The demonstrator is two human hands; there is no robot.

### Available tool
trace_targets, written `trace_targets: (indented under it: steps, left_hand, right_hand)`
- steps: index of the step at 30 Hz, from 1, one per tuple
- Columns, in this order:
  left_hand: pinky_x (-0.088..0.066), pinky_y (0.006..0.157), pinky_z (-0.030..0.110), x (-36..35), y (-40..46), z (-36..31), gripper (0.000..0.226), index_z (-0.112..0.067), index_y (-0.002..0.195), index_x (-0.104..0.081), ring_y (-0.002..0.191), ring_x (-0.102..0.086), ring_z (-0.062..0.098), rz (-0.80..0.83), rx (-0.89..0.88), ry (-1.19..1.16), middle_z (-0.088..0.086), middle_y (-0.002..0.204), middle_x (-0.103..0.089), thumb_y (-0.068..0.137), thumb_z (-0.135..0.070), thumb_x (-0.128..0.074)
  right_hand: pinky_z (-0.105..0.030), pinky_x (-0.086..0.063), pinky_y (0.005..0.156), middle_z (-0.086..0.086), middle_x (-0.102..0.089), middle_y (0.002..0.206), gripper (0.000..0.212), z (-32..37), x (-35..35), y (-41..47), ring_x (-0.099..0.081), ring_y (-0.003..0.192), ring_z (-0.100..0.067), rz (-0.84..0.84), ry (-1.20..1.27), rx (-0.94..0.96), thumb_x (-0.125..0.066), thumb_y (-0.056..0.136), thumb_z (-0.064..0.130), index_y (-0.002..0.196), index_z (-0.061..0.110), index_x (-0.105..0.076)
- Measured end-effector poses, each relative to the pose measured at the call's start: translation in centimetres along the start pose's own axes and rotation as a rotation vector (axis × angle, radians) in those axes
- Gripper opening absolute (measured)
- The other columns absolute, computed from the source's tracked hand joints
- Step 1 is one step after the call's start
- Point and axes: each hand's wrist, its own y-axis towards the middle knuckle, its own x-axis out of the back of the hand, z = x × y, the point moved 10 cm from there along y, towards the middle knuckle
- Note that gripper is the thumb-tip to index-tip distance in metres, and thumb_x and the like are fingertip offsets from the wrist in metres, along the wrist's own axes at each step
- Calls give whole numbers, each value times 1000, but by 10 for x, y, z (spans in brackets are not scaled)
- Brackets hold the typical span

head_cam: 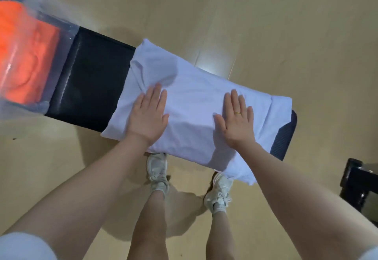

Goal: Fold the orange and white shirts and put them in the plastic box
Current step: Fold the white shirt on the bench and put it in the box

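Pressing down on the white shirt [196, 104], my left hand [148, 114] and right hand [237, 119] both lie flat and fully open, palms down, fingers stretched and slightly spread, gripping nothing. A gold ring [237, 113] sits on one finger of my right hand. The white shirt lies partly folded across the black padded bench [90, 88], its near edge hanging over the bench side toward my white sneakers [157, 175]. At the bench's far left end, well apart from both hands, the orange shirt [24, 55] lies inside the clear plastic box [44, 7].

Shirt [196, 104] on bench [90, 88], box [41, 24] at its left
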Motion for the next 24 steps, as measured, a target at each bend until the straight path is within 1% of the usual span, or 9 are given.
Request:
trace_targets:
  steps: [3, 5, 8, 12, 14, 16, 18, 20, 24]
  left_hand:
    - [3, 118, 41, 8, -4, -16, 66, -4, 148, 3, 146, 5, 24, -3, 153, 82, 14, 157, 8, 98, -39, -22]
    - [1, 118, 43, 19, -3, -45, 67, 0, 147, -7, 146, -2, 26, -63, 167, 13, 17, 157, -1, 96, -37, -30]
    - [-15, 116, 40, 38, 7, -127, 61, 1, 143, -25, 144, -19, 29, -189, -68, -120, 16, 155, -17, 93, -27, -45]
    - [-6, 117, 35, 42, 41, -220, 55, -7, 148, -12, 146, -4, 26, -151, -258, -164, 10, 159, -2, 99, -27, -29]
    - [-5, 118, 36, 37, 61, -240, 57, -7, 148, -7, 146, -1, 26, -141, -223, -117, 9, 159, 0, 100, -32, -25]
    - [0, 118, 38, 31, 72, -251, 60, -7, 148, -3, 146, 1, 26, -120, -186, -85, 8, 159, 2, 100, -37, -23]
    - [7, 117, 38, 26, 76, -254, 62, -10, 149, 2, 146, 6, 25, -108, -174, -88, 6, 159, 5, 100, -40, -23]
    - [11, 116, 37, 26, 79, -254, 62, -14, 149, 4, 146, 10, 23, -95, -165, -125, 4, 159, 8, 99, -41, -22]
    - [12, 115, 37, 26, 79, -253, 60, -17, 149, 5, 146, 11, 21, -87, -152, -134, 2, 159, 9, 99, -39, -21]
  right_hand:
    - [-46, 0, 117, -1, 6, 160, 72, -70, 9, -16, 5, 147, -21, -31, -2, -110, -13, 91, 57, 150, 18, -2]
    - [-47, -8, 116, -8, -6, 159, 76, -88, 25, -21, -8, 147, -25, -77, 77, -45, -9, 86, 56, 148, 14, -20]
    - [-42, -22, 110, -14, -23, 154, 54, -121, 63, -22, -30, 137, -33, -291, 262, -107, -26, 95, 41, 136, 9, -41]
    - [-42, -29, 107, -12, -44, 140, 42, -197, 63, -6, -39, 129, -32, -334, 537, -516, -38, 96, 34, 130, 11, -47]
    - [-43, -40, 100, -12, -60, 116, 34, -213, 60, 8, -51, 113, -30, -345, 679, -551, -43, 91, 41, 101, 15, -61]
    - [-38, -47, 85, -2, -63, 86, 27, -217, 56, 18, -57, 86, -23, -328, 764, -526, -52, 85, 45, 69, 22, -53]
    - [-30, -43, 67, 5, -53, 65, 30, -212, 50, 25, -49, 67, -17, -288, 837, -492, -59, 81, 37, 59, 24, -44]
    - [-23, -36, 55, 7, -48, 60, 27, -208, 51, 30, -44, 58, -13, -284, 880, -436, -59, 81, 25, 59, 21, -44]
    - [-12, -34, 51, 6, -47, 63, 29, -234, 59, 20, -42, 56, -8, -391, 975, -476, -54, 85, 17, 62, 22, -38]
